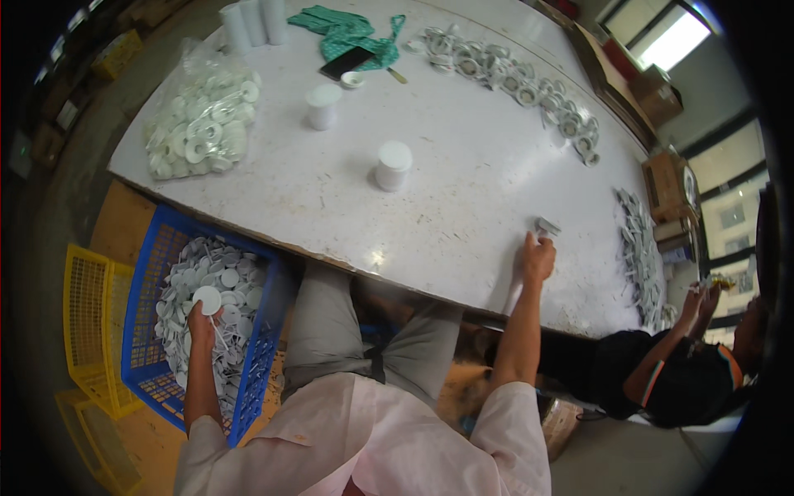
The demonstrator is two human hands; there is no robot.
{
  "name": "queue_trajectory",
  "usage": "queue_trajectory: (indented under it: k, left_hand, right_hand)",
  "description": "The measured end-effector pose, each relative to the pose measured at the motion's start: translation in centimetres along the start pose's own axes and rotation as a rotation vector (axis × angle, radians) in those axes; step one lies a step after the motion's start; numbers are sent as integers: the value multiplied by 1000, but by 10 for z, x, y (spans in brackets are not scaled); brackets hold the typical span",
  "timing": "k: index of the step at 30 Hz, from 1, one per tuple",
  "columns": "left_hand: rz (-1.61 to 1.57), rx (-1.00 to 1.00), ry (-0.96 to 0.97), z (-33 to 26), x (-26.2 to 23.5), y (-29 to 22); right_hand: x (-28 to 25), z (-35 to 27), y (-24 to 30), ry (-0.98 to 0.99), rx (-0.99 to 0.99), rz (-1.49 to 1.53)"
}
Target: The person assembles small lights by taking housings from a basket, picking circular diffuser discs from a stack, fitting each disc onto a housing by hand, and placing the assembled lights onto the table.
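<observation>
My left hand [202, 324] reaches down into a blue plastic crate [139, 318] at the left. Its fingers are closed on a round white plastic disc [208, 298] at the top of a heap of white and grey discs [227, 277], some with thin stems. Over the right part of the white table, my right hand [539, 258] pinches a small grey-white piece [547, 225], too small to make out exactly. Two lidded white cylinders [394, 165] stand upright on the table, apart from both hands.
A clear bag of white rings [198, 132] lies at the table's left. Grey-white rings [513, 78] spread across the far right; thin grey pieces [637, 256] are piled at the right edge. A green cloth [343, 29] and phone [346, 62] lie far back. Another person [678, 364] works at right.
</observation>
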State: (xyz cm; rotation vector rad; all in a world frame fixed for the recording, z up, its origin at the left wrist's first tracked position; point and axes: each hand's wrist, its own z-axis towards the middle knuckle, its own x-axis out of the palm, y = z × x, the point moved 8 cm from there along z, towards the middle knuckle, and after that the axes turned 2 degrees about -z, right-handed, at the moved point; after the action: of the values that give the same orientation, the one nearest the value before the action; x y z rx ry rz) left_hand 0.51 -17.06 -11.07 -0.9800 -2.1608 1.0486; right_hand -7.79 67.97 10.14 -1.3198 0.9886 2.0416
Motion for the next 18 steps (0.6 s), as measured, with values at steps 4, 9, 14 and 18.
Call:
queue_trajectory:
  k: [4,9,14,18]
  left_hand:
    - [214,-55,-375,36,-137,1]
    - [917,340,-613,52,-218,-34]
    - [379,277,440,-118,172,-45]
    - [175,281,1032,-209,346,-49]
  right_hand:
    - [15,15,-16,121,4,-66]
    - [26,-3,-10,88,-75,411]
    - [-12,-118,80,58,-308,790]
    - [-35,-217,149,311,-524,814]
